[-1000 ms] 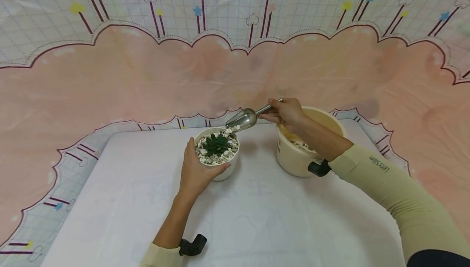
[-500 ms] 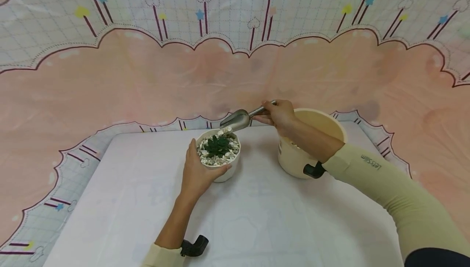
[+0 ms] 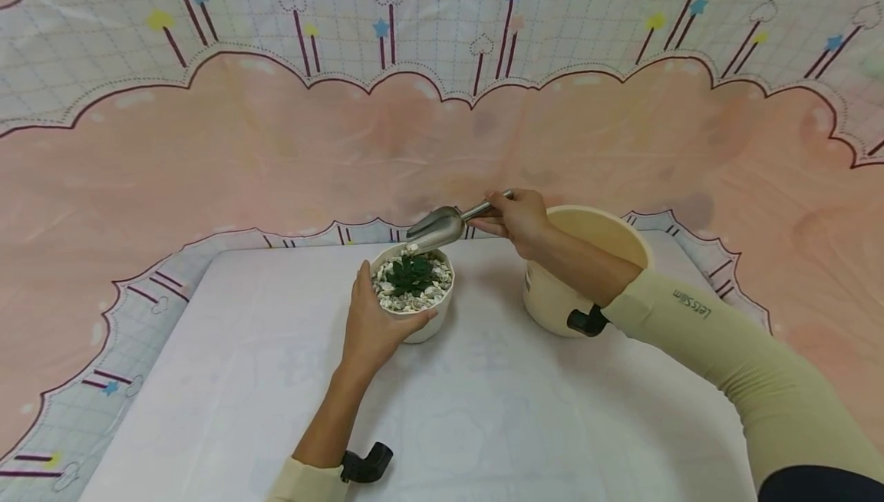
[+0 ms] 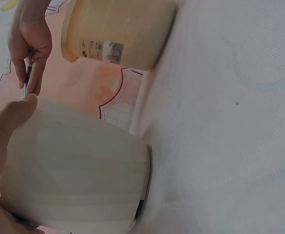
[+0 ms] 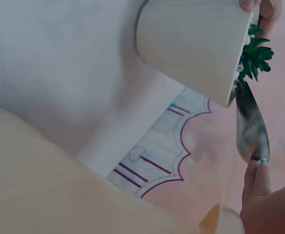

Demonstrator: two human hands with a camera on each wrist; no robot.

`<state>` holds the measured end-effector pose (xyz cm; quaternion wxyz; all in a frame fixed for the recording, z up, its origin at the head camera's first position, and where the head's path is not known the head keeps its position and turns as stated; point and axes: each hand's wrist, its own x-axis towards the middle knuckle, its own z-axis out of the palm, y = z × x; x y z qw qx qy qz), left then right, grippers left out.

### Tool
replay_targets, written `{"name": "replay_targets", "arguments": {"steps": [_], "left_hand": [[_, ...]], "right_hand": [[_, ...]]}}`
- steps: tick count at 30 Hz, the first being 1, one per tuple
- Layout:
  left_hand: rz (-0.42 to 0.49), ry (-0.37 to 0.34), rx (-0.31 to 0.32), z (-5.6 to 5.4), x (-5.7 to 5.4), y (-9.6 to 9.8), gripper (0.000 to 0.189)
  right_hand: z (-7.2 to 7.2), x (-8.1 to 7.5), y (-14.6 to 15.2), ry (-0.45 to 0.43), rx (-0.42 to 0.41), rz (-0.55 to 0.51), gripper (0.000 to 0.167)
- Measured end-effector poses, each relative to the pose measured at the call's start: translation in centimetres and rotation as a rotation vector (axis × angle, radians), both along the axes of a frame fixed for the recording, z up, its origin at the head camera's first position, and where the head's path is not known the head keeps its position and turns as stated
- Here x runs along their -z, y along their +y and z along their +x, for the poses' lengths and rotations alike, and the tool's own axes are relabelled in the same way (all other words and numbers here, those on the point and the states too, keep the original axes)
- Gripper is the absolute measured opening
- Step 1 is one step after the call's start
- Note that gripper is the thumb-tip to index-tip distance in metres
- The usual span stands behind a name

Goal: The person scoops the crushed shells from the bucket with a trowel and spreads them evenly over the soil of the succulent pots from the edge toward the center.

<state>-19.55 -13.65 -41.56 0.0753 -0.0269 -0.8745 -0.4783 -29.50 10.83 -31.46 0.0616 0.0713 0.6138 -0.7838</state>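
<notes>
A white flowerpot (image 3: 423, 327) stands on the table, holding a dark green succulent (image 3: 410, 275) ringed by pale pebbles (image 3: 409, 302). My left hand (image 3: 373, 333) grips the pot round its left and near sides, thumb along the rim. With my right hand (image 3: 519, 219) I hold a metal scoop (image 3: 442, 227) by its handle. The scoop tilts down to the left, its lip right at the pot's back rim, where a few pebbles lie. In the right wrist view the scoop (image 5: 252, 124) reaches the rim beside the succulent (image 5: 255, 54).
A cream bucket (image 3: 552, 302) stands to the right, partly behind my right forearm; its inside is mostly hidden. The table (image 3: 525, 410) has a white cover. A pink patterned cloth (image 3: 276, 156) hangs behind the table's back edge.
My right hand and the scoop have moved left across the pot's back rim. Pebbles at the scoop's lip have become fewer. The left hand still holds the pot in place.
</notes>
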Motion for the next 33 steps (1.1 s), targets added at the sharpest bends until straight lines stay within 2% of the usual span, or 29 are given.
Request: {"name": "replay_targets", "arguments": {"steps": [14,19,25,33], "left_hand": [[-0.012,-0.005,0.001,0.1,-0.1,0.1,0.132],[-0.009,-0.001,0.002,-0.1,-0.1,0.0,0.131],[-0.006,-0.017,0.008,-0.1,-0.1,0.1,0.131],[-0.013,-0.032,0.000,-0.1,0.2,-0.1,0.133]], "right_hand": [[0.0,-0.1,0.5,0.020,0.014,-0.004,0.018],[0.1,-0.2,0.2,0.047,-0.017,-0.029,0.019],[0.4,0.0,-0.3,0.043,-0.021,0.011,0.029],[0.3,-0.1,0.9,0.034,0.008,0.050,0.026]]}}
